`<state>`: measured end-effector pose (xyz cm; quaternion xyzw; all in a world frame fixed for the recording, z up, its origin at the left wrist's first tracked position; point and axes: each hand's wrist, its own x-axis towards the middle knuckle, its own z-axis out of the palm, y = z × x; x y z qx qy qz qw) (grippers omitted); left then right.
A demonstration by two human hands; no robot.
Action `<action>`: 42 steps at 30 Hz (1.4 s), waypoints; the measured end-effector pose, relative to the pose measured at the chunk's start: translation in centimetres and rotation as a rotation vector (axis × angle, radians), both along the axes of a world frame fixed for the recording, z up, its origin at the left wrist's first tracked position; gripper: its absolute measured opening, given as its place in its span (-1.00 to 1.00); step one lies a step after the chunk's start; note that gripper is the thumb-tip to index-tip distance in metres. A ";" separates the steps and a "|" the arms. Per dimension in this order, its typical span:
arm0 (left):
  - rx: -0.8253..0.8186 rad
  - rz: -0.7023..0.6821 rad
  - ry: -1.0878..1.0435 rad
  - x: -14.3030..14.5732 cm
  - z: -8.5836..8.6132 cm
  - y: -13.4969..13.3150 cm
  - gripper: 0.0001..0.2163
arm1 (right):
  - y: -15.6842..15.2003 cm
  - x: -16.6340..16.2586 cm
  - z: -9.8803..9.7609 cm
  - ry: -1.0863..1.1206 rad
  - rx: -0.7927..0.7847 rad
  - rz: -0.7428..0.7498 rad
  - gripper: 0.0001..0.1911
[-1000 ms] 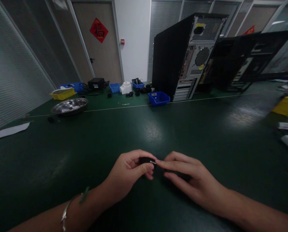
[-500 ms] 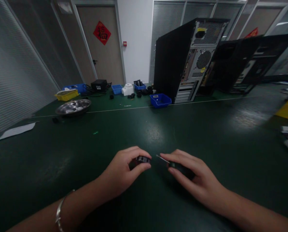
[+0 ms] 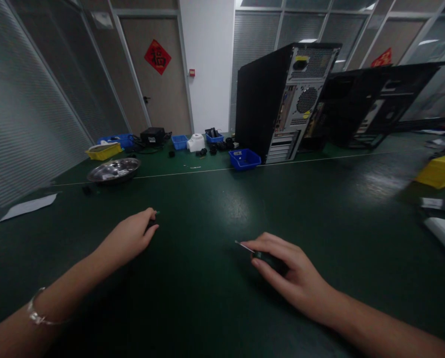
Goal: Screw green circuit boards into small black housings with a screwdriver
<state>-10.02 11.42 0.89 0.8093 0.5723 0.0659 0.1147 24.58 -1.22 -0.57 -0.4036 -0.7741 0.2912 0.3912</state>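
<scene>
Green piece [image 3: 157, 213] sits at the index fingertip of the left hand [image 3: 130, 234], the nearer hand, over the worktop [image 3: 192, 308]; contact and the piece's long axis cannot be determined. The left grip is closed around a dark part [image 3: 150, 225], largely hidden. Well apart, the right hand [image 3: 292, 272] grips a thin-shafted tool [image 3: 260, 255], its shaft pointing left and slightly forward.

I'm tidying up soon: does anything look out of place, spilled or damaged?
No spill or clear damage shows. Slightly untidy: thin pale scraps lie before the white housing, and small black parts lie loose to its right, beside rather than in a blue bin. The thin-tipped tool in the right hand looks normal.
</scene>
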 end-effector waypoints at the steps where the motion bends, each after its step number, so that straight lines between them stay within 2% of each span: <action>1: -0.010 -0.029 0.000 1.0 0.0 -1.3 -0.71 | 0.0 0.0 0.0 0.005 0.005 -0.003 -0.66; 4: -0.049 -0.149 -0.010 4.7 0.7 -5.9 -0.64 | 0.0 -0.1 0.1 0.017 0.022 -0.011 -0.67; 7: -0.159 -0.407 -0.014 8.4 1.8 -10.6 -0.57 | -0.1 -0.2 0.1 0.018 0.039 -0.009 -0.68; 8: -0.204 -0.483 -0.008 9.4 2.1 -11.8 -0.61 | -0.1 -0.2 0.2 0.015 0.048 -0.007 -0.68; 11: -0.302 -0.641 0.000 11.5 2.3 -14.1 -0.79 | -0.5 -0.2 0.2 -0.012 0.071 -0.020 -0.67; 13: -0.325 -0.667 -0.022 11.9 2.1 -14.4 -0.83 | -0.8 -0.3 0.4 -0.045 0.053 -0.014 -0.67; 16: -0.255 -0.599 -0.159 11.1 1.9 -14.1 -0.78 | -1.3 -0.7 0.8 -0.082 -0.029 0.064 -0.77; 18: -0.204 -0.523 -0.288 10.3 2.4 -13.5 -0.81 | -1.5 -0.9 0.9 -0.131 -0.069 0.102 -0.83; 22: -0.254 -0.407 -0.399 9.7 3.9 -11.9 -0.87 | -1.5 -1.2 0.7 -0.224 -0.102 0.048 -0.87; 24: -0.273 -0.358 -0.454 9.9 3.8 -11.0 -0.87 | -1.5 -1.3 0.6 -0.243 -0.116 0.040 -0.86; 27: -0.256 -0.290 -0.633 10.1 1.9 -10.0 -0.87 | -1.7 -1.5 0.6 -0.323 -0.122 0.063 -0.78; 31: -0.325 -0.242 -0.746 9.8 -1.1 -9.6 -0.84 | -1.9 -1.7 0.5 -0.433 -0.107 0.080 -0.90; 34: -0.410 -0.180 -0.831 9.5 -1.8 -9.7 -0.81 | -1.8 -1.8 0.3 -0.462 -0.060 0.104 -0.84; 38: -0.523 -0.116 -0.947 9.6 -1.6 -10.1 -0.81 | -1.5 -1.7 0.4 -0.271 -0.086 0.039 -0.86; 42: -0.568 -0.127 -0.877 9.9 -1.4 -10.7 -0.84 | -1.3 -2.0 0.8 -0.001 -0.200 -0.135 -0.91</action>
